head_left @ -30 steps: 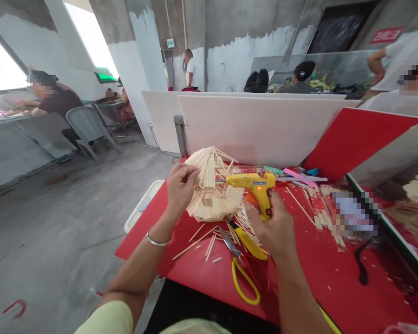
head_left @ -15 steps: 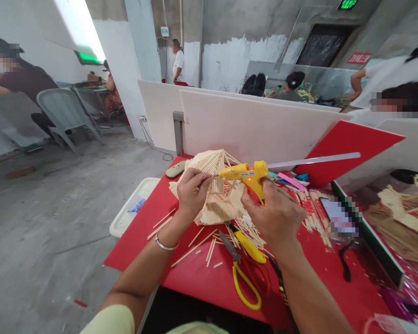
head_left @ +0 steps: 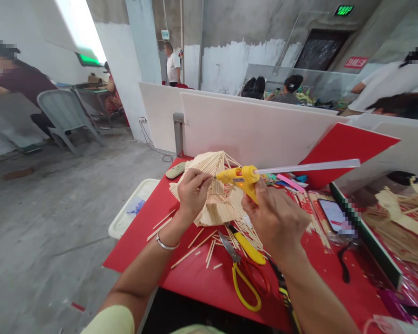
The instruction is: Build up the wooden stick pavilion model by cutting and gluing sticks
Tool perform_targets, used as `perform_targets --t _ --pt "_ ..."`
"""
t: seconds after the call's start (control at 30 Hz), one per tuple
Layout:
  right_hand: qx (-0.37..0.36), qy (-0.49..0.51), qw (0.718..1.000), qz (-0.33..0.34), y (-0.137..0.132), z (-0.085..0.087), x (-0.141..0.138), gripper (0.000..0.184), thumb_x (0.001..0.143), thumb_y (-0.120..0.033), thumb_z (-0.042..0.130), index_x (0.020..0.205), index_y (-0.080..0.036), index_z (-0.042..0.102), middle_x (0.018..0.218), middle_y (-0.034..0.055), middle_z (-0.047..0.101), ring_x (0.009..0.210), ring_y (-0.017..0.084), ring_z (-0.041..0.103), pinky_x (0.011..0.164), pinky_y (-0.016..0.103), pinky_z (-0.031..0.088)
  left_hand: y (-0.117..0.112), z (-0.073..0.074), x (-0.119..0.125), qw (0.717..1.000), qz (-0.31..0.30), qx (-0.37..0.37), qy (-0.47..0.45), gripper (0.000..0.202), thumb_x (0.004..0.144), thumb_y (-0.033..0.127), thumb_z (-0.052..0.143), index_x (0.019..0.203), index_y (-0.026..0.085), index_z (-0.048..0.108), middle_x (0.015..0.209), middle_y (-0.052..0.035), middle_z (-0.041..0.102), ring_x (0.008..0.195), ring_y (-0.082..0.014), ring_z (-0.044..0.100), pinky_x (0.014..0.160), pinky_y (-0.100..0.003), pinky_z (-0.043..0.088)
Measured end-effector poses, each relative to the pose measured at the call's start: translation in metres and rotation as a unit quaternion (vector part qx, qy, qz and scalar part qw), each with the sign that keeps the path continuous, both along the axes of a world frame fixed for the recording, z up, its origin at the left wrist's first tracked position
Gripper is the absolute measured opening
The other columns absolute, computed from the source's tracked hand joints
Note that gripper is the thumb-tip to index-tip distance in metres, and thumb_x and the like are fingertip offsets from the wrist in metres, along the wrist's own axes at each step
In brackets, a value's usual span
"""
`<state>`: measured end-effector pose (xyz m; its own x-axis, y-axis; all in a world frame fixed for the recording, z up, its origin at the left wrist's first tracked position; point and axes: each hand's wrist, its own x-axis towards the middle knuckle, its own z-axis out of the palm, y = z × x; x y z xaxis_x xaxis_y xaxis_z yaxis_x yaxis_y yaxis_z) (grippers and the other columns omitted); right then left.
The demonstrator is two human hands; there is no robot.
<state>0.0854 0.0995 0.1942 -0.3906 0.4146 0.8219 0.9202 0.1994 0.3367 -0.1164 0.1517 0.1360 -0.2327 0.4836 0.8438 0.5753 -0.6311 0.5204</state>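
Observation:
My right hand [head_left: 277, 215] is wrapped round the grip of a yellow hot glue gun [head_left: 237, 176]. A long clear glue stick [head_left: 310, 166] sticks out of the gun's back end. The nozzle points left and meets the fingertips of my left hand [head_left: 194, 192], which are pinched together; whatever they hold is too small to make out. Behind and below both hands stands a model built of thin wooden sticks [head_left: 218, 211], partly covered by the hands and the gun. Loose wooden sticks [head_left: 195, 246] lie in front of it on the red tabletop [head_left: 181, 278].
Scissors with yellow and red handles [head_left: 245, 283], a yellow-handled cutter [head_left: 250, 248] and pliers [head_left: 287, 301] lie near the right forearm. A phone [head_left: 334, 215] rests at the right. White boards [head_left: 251, 127] stand along the back. Other people sit and stand beyond.
The glue gun has turned slightly in my right hand, so its back end and glue stick sit lower and nearer. My left hand stays pinched at the nozzle.

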Motion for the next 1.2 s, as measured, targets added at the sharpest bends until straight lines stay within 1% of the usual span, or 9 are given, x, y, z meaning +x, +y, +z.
perform_targets --t 0.27,0.43,0.63,0.73,0.87,0.93,1.03,1.2 --pt "-0.006 0.013 0.999 0.037 -0.003 -0.003 -0.001 0.033 0.093 -0.031 0.054 0.121 -0.015 0.062 0.066 -0.0003 0.06 0.06 0.013 0.048 0.055 0.03 0.026 0.002 0.0 0.0 1.0 0.002 0.015 0.007 0.008 0.088 0.019 0.065 0.09 0.023 0.072 0.081 -0.0009 0.06 0.072 -0.0112 0.056 0.062 -0.026 0.048" --pt "0.01 -0.009 1.0 0.016 -0.003 -0.005 0.0 0.032 0.093 -0.033 0.055 0.119 -0.015 0.062 0.064 -0.0019 0.058 0.058 0.012 0.047 0.055 0.028 0.027 0.003 -0.001 -0.001 1.0 0.003 0.027 0.011 0.007 0.089 0.02 0.066 0.091 0.022 0.072 0.081 -0.001 0.06 0.07 -0.0104 0.056 0.061 -0.024 0.047" --pt "0.029 -0.008 0.999 0.028 -0.002 -0.007 0.002 0.03 0.091 -0.031 0.058 0.114 -0.012 0.062 0.062 -0.0032 0.057 0.056 0.011 0.045 0.054 0.028 0.027 0.006 -0.001 -0.002 0.998 0.003 0.059 0.031 0.006 0.088 0.018 0.066 0.091 0.02 0.072 0.08 -0.0006 0.06 0.068 -0.0093 0.055 0.06 -0.022 0.046" --pt "0.039 0.003 0.999 0.03 -0.002 -0.008 0.005 0.033 0.09 -0.032 0.061 0.115 -0.012 0.061 0.06 -0.0046 0.057 0.053 0.01 0.044 0.053 0.027 0.027 0.008 -0.003 -0.003 0.995 0.011 0.076 0.062 0.009 0.088 0.016 0.066 0.093 0.02 0.071 0.082 -0.0011 0.061 0.069 -0.0098 0.056 0.06 -0.023 0.046" --pt "0.04 0.01 0.999 0.022 -0.004 -0.012 0.011 0.041 0.088 -0.039 0.066 0.117 -0.011 0.06 0.059 -0.0049 0.059 0.051 0.01 0.046 0.052 0.027 0.028 0.009 -0.008 -0.006 0.987 0.045 0.099 0.12 0.014 0.088 0.014 0.064 0.098 0.022 0.07 0.083 -0.0022 0.062 0.073 -0.0124 0.058 0.064 -0.025 0.047" --pt "0.041 0.015 0.999 0.02 -0.005 -0.013 0.014 0.042 0.086 -0.04 0.068 0.116 -0.011 0.06 0.06 -0.0044 0.061 0.051 0.01 0.047 0.052 0.027 0.029 0.008 -0.009 -0.008 0.981 0.056 0.107 0.153 0.016 0.09 0.014 0.061 0.101 0.022 0.069 0.084 -0.0032 0.063 0.076 -0.0137 0.059 0.066 -0.026 0.048" --pt "0.038 0.028 0.999 0.02 -0.006 -0.014 0.017 0.04 0.086 -0.038 0.069 0.115 -0.012 0.061 0.061 -0.0043 0.063 0.051 0.01 0.049 0.052 0.027 0.03 0.006 -0.006 -0.01 0.971 0.067 0.114 0.197 0.017 0.091 0.014 0.058 0.103 0.022 0.067 0.085 -0.0042 0.064 0.078 -0.0146 0.061 0.069 -0.028 0.048" --pt "0.033 0.038 0.999 0.012 -0.009 -0.013 0.019 0.035 0.087 -0.037 0.068 0.112 -0.013 0.062 0.058 -0.0055 0.06 0.049 0.01 0.049 0.051 0.027 0.03 0.004 0.001 -0.014 0.957 0.076 0.125 0.251 0.018 0.091 0.014 0.058 0.106 0.023 0.064 0.085 -0.0038 0.065 0.075 -0.0145 0.059 0.067 -0.028 0.046"
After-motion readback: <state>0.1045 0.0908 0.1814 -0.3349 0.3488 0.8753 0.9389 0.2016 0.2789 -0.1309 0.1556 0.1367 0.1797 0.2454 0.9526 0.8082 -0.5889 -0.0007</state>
